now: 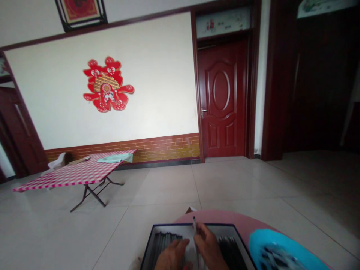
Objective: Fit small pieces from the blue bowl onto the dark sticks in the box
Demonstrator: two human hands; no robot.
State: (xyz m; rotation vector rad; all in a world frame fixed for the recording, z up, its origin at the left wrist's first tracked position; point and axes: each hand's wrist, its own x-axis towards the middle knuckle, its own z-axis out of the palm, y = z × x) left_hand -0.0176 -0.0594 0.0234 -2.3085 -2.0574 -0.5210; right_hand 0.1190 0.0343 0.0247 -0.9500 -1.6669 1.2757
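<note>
My right hand point(208, 245) pinches a slim pen point(194, 225) with a dark tip, held nearly upright over the box. Just left of it, my left hand point(172, 255) reaches over the box with its fingers apart, and no thing shows in its grasp. Beneath both hands lies a shallow dark-edged box point(235, 233) with a pale inside. A row of dark, slender pens point(165, 240) fills its left side, and more dark pens point(229, 251) lie on the right. The bottom of the frame cuts off the box's near part.
The box rests on a round pink table point(225, 216). At its right stands a blue basin point(263, 238) holding blurred dark and whitish pieces. Farther left is a folding table with a checked cloth point(75, 172), beside a white chair point(57, 162). A red door point(222, 97) is in the far wall.
</note>
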